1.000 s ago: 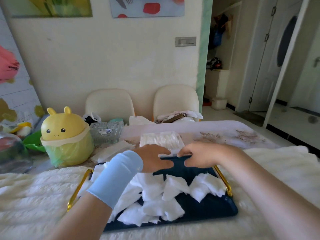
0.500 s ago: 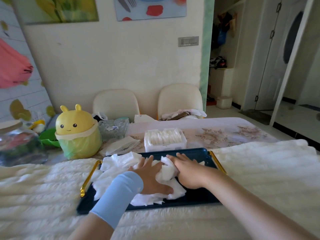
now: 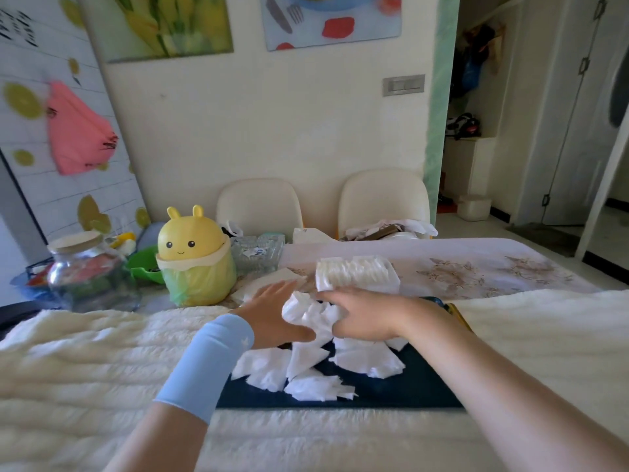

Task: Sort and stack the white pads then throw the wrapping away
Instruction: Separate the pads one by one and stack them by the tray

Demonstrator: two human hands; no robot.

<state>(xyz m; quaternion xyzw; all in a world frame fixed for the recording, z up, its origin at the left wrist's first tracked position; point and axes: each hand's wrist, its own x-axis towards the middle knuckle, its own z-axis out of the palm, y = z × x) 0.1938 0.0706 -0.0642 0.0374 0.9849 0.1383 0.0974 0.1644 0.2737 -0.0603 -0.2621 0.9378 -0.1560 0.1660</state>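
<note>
Views: you have one only, the head camera.
Position: it sits on your head at the near side of the table (image 3: 476, 267), above the cream blanket (image 3: 85, 369).
Facing: forward and somewhat down, across the table to the two chairs (image 3: 258, 206) and the wall (image 3: 272, 124) behind them.
Nearness: close. Your forearms run in from the bottom edge. Near frame centre your left hand (image 3: 272, 315) lies flat against the white pads (image 3: 313, 313) and your right hand (image 3: 364, 318) curls round them, over the dark tray (image 3: 391, 390).
Width: wide-angle, taking in the yellow bin (image 3: 195, 257) at left and the doorway (image 3: 476, 114) at right.
</note>
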